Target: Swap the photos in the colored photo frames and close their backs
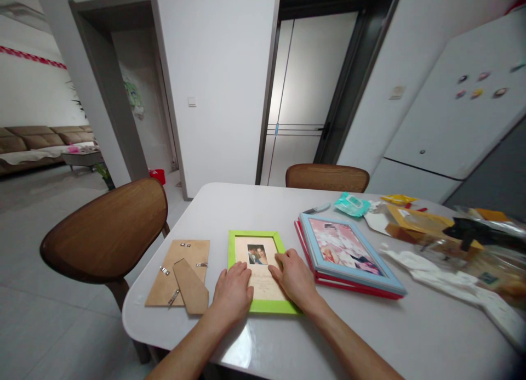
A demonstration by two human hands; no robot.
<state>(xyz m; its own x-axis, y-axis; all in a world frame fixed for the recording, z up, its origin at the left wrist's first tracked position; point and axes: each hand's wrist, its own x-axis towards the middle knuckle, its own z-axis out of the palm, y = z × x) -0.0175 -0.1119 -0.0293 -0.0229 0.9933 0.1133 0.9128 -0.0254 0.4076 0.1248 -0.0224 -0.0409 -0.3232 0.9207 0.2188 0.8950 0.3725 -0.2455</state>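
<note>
A lime-green picture frame (232, 251) lies flat on the table, with a cream printed card (263, 278) inside its border. A small photo of two people (257, 254) shows on the upper part of the card. My left hand (233, 290) is closed over the frame's left side, fingertips on the card. On the opposite side my right hand (295, 277) is curled at the frame's right edge, thumb on the card; its fingertips are partly hidden. Left of the frame is a brown backing board (164, 289) with metal clips and a stand leg (191, 287).
Blue and red picture frames (312, 248) are stacked to the right. Behind them are a knife-like tool (317, 208) and a teal wipes packet (352, 204). Plastic bags and packaging (427, 223) crowd the table's right side. Wooden chairs (109, 232) stand at the left and far sides.
</note>
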